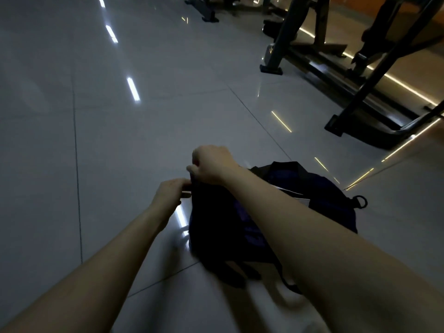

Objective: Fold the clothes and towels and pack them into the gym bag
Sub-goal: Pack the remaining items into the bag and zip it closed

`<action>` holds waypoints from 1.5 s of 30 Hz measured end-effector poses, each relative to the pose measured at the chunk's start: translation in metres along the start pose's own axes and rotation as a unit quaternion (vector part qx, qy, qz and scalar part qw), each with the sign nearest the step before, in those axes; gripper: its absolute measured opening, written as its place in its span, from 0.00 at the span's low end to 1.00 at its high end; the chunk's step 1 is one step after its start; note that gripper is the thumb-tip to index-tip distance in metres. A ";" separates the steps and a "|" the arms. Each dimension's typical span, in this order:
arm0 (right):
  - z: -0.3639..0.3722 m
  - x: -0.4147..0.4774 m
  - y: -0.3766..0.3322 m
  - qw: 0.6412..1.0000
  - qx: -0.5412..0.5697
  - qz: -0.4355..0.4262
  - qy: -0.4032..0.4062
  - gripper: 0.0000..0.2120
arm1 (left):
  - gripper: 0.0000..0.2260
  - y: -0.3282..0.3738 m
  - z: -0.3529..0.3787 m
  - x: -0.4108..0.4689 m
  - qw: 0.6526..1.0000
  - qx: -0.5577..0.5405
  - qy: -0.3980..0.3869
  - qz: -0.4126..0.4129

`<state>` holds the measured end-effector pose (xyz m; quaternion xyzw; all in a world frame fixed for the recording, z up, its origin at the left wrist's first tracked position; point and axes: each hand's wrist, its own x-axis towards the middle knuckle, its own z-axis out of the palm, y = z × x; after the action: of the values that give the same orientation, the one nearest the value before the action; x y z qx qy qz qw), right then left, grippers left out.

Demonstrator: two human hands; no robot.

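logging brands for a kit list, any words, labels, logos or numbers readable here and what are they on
No text can be read anywhere in this view.
gym bag: no legible brand or logo; the purple shapes on it are too dark and blurred to read as letters.
pale patch at the bag's opening: no lettering can be made out.
gym machine frames: no sign, sticker or number shows.

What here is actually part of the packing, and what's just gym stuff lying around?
In the job: gym bag, its edge pinched by the left hand and right hand; pale item inside, unclear what.
Just around: exercise machine frames; tiled floor.
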<state>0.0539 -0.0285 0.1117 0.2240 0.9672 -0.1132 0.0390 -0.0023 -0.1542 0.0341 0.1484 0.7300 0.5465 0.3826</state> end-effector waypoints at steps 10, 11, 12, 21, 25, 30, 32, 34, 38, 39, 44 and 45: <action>-0.022 -0.135 0.209 0.935 0.002 0.279 -0.221 0.22 | 0.39 0.018 0.041 0.009 0.783 0.562 -0.052 0.261; -0.018 -0.150 0.222 0.923 -0.010 0.291 -0.251 0.27 | 0.33 0.020 0.041 0.010 0.762 0.589 -0.037 0.266; -0.011 -0.161 0.231 0.921 -0.037 0.289 -0.259 0.30 | 0.27 0.021 0.040 0.011 0.749 0.601 -0.019 0.280; 0.001 -0.188 0.251 0.970 -0.167 0.174 0.003 0.05 | 0.10 0.040 0.037 0.011 0.627 0.710 -0.021 0.319; -0.024 -0.170 0.234 0.962 -0.103 0.192 0.167 0.04 | 0.05 0.060 0.011 0.023 0.617 0.683 0.025 0.391; -0.029 -0.142 0.214 0.944 -0.094 0.206 0.238 0.04 | 0.09 0.102 -0.016 0.053 0.601 0.665 0.104 0.431; -0.024 -0.128 0.209 0.950 -0.093 0.219 0.200 0.05 | 0.05 0.109 -0.023 0.064 0.618 0.666 0.104 0.405; -0.016 -0.115 0.201 0.960 -0.093 0.207 0.165 0.06 | 0.02 0.103 -0.034 0.076 0.639 0.674 0.075 0.361; -0.011 -0.087 0.202 0.979 -0.022 0.189 0.072 0.07 | 0.03 0.083 -0.047 0.091 0.709 0.659 0.028 0.247; -0.017 -0.078 0.205 0.978 0.024 0.208 0.001 0.07 | 0.04 0.083 -0.048 0.094 0.727 0.655 0.002 0.206; -0.067 -0.024 0.214 0.921 0.108 0.257 -0.271 0.12 | 0.09 0.100 -0.052 0.117 0.781 0.596 -0.181 0.049; -0.082 -0.014 0.209 0.923 0.129 0.258 -0.254 0.14 | 0.12 0.109 -0.052 0.119 0.780 0.597 -0.182 0.043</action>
<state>0.1572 0.1676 0.1506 0.4325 0.8108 -0.2761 0.2817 -0.1407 -0.0754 0.0923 0.4755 0.8195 -0.0200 0.3194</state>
